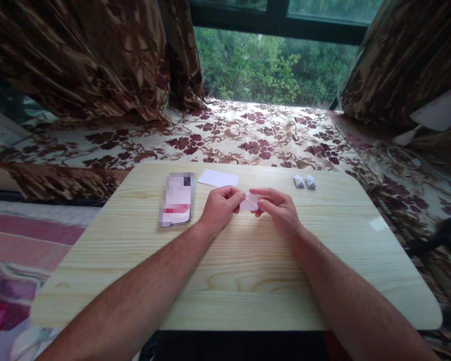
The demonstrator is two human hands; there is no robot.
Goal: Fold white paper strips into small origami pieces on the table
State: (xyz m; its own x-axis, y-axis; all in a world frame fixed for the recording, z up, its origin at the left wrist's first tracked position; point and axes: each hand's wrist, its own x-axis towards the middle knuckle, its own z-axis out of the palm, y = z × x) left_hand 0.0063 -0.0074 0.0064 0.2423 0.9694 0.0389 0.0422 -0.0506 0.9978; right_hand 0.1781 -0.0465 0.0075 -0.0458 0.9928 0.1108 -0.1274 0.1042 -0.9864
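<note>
Between my two hands is a small piece of folded white paper (249, 202), with a diagonal crease or edge across it. My left hand (222, 204) pinches its left side between thumb and fingers. On the right side, my right hand (280, 206) grips the paper with the thumb in front and the fingers behind. Beyond my left hand lies a flat stack or sheet of white paper (218, 178). Two small folded paper shapes (304, 182) sit side by side past my right hand.
A phone (177, 199), partly blurred out, lies on the left of the pale wooden table (244, 281). Behind the table is a ledge with a floral cloth (248, 135), below a window framed by curtains (108, 55). A white object (439, 111) stands at the far right.
</note>
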